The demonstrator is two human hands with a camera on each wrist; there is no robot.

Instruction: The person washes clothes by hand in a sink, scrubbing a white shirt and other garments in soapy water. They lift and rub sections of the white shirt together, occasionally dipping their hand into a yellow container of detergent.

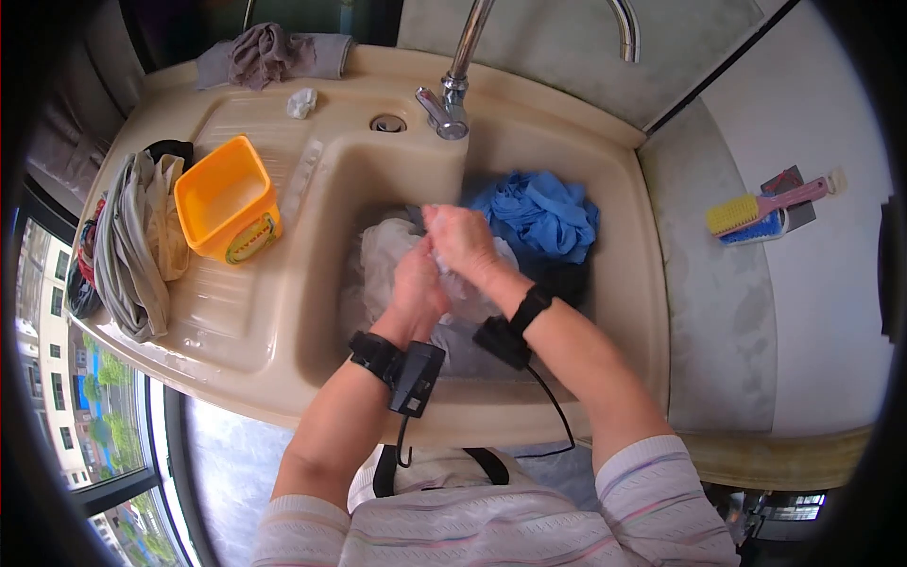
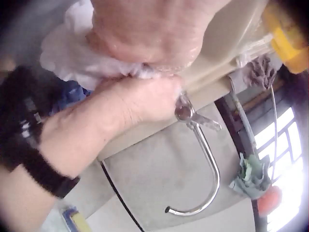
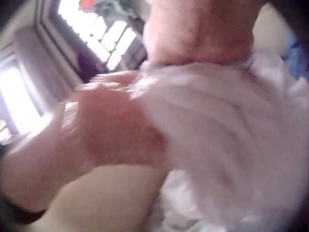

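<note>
Over the right basin of the sink, both hands hold a wet white cloth (image 3: 231,130) bunched between them. The left hand (image 1: 416,283) grips it from below and to the left. Fingers of the right hand (image 1: 461,241) are curled round it just above, the two fists close together. In the right wrist view the cloth drapes down from the hands. More pale fabric (image 1: 383,250) lies in the basin beneath. A crumpled blue cloth (image 1: 543,217) sits at the basin's back right, beside dark fabric partly hidden by the right forearm.
A yellow tub (image 1: 222,194) stands on the drainboard (image 1: 222,326), next to a heap of grey and beige clothes (image 1: 132,250). The faucet (image 1: 453,99) rises behind the basin. A greyish cloth (image 1: 269,57) lies on the back ledge. Scrubbing brushes (image 1: 756,210) hang on the right wall.
</note>
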